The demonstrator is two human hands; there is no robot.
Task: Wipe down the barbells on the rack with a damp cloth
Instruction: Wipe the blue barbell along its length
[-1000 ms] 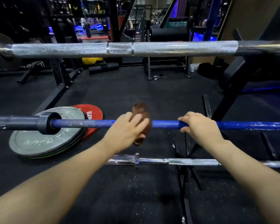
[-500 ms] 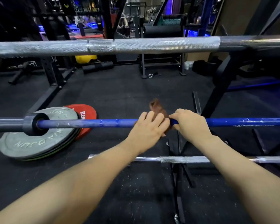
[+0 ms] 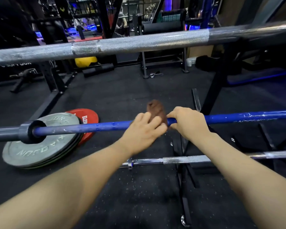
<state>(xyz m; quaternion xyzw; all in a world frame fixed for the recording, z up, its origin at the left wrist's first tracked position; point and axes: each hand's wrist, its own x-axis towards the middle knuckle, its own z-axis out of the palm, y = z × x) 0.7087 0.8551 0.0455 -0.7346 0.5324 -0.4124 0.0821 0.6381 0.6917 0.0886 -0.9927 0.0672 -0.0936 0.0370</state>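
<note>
Your left hand [image 3: 143, 132] has its grip curled over the brown cloth [image 3: 156, 110], clamping it round the blue barbell [image 3: 89, 127]; the fingers are smeared with motion blur, so you cannot see exactly how the thumb sits underneath. Only a bunched lobe of the cloth shows above your knuckles — the rest is hidden under the hand. Just beside it to the right, almost touching, your right hand [image 3: 191, 123] grips the same bar bare, fingers wrapped over the top.

Left of your grip the blue shaft runs to a grey sleeve and collar [image 3: 26, 132], cut off at the frame edge; to the right the shaft also leaves the frame. Beyond and above your hands the silver barbell [image 3: 139, 42] crosses the whole view, both ends out of sight. Below your wrists a thinner chrome barbell [image 3: 180, 160] lies partly hidden behind both forearms. The black rack [image 3: 211, 96] stands right of your grip, its lower frame hard to make out against the dark floor [image 3: 116, 95]. Far to the left, under the blue bar, a grey plate [image 3: 40, 150] lies stacked on others, overlapping a red plate [image 3: 87, 117] — its lettering is only partly legible.
</note>
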